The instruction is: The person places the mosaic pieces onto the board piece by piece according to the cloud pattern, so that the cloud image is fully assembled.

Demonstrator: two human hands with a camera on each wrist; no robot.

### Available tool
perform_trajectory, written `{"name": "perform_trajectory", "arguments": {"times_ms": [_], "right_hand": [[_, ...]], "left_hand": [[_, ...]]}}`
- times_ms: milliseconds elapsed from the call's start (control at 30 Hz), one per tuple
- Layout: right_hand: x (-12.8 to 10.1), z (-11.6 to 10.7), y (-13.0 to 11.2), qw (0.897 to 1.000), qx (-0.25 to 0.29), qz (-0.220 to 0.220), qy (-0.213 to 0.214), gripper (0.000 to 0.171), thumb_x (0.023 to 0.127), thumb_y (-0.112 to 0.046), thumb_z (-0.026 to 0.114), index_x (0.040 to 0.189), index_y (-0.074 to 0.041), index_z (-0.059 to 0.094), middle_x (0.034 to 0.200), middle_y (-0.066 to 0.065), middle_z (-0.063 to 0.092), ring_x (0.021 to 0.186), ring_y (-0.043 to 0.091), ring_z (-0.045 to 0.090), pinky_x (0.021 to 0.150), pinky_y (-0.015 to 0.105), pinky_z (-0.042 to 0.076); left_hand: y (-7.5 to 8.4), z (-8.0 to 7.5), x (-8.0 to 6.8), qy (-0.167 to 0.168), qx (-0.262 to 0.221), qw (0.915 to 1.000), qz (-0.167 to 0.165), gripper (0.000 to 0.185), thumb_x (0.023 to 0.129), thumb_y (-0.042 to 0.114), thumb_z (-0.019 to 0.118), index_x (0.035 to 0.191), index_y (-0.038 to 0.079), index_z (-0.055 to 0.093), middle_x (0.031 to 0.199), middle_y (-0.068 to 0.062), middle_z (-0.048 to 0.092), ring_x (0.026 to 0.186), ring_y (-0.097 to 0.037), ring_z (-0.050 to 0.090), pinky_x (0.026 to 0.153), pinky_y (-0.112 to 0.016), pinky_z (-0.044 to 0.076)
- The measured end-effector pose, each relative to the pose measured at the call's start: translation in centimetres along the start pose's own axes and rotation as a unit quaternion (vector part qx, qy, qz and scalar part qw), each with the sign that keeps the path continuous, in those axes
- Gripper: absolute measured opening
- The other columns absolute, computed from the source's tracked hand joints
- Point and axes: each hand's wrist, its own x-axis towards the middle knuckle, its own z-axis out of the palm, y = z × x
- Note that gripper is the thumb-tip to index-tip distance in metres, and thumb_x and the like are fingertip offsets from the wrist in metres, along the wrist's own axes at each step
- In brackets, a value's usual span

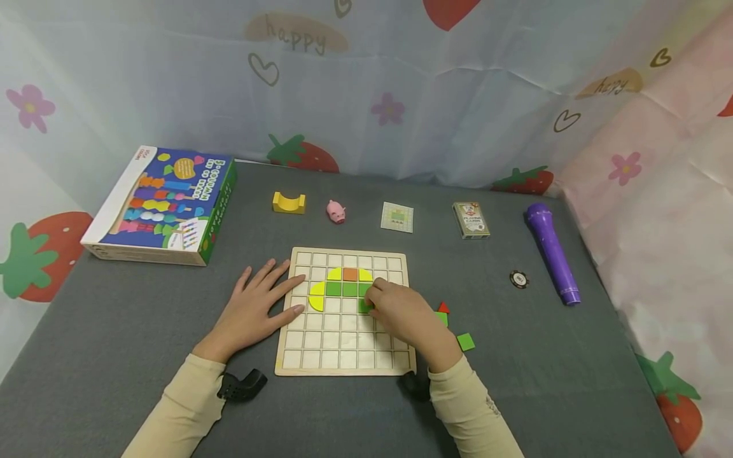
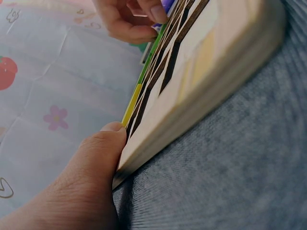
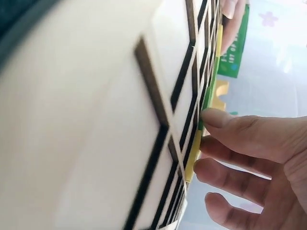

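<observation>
Tiles on board, box left, pig behind, loose triangle right, perhaps touching square

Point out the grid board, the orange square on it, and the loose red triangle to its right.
Grid board [image 1: 343, 372]: head view, wooden rim on the near side.
Orange square [image 1: 350, 274]: head view, middle of its top face.
Red triangle [image 1: 443, 308]: head view, middle of its visible face.

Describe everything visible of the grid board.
The grid board is pale, wood-like and squarish, with rounded corners and raised strips dividing it into cells. It lies flat on the grey tabletop, yellow, green and orange pieces in its far half. The left hand touches its left side; the right hand is over its right side.
</observation>
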Motion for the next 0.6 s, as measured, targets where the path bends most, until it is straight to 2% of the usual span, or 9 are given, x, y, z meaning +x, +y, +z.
{"name": "perform_trajectory", "arguments": {"times_ms": [267,467,600], "right_hand": [[-1.2,-1.8,1.1,0.999,0.021,0.035,0.006,0.016,0.086,-0.014,0.072,0.101,-0.011,0.066,0.097,0.000,0.062,0.077,0.013,0.060,0.067,0.029,0.052],[-3.6,-3.1,3.8,0.996,0.041,0.077,0.020,0.018,0.087,-0.012,0.071,0.104,-0.008,0.064,0.096,0.002,0.062,0.079,0.015,0.060,0.067,0.031,0.051],[-5.4,-3.3,5.8,0.990,0.068,0.126,0.004,0.022,0.089,-0.011,0.068,0.110,-0.006,0.063,0.103,0.006,0.063,0.089,0.021,0.063,0.074,0.037,0.053]], "left_hand": [[0.2,0.0,0.0,0.000,0.003,1.0000,-0.001,0.066,0.090,0.059,0.054,0.147,0.029,0.041,0.157,-0.007,0.028,0.146,-0.032,0.018,0.114,-0.061,0.006],[0.1,0.1,0.0,0.005,0.001,1.0000,0.000,0.065,0.090,0.059,0.054,0.147,0.029,0.041,0.157,-0.007,0.029,0.146,-0.032,0.018,0.114,-0.061,0.006],[0.0,0.3,0.1,0.010,0.001,1.0000,0.001,0.065,0.090,0.059,0.054,0.146,0.029,0.042,0.156,-0.007,0.030,0.146,-0.032,0.019,0.114,-0.061,0.007]]}}
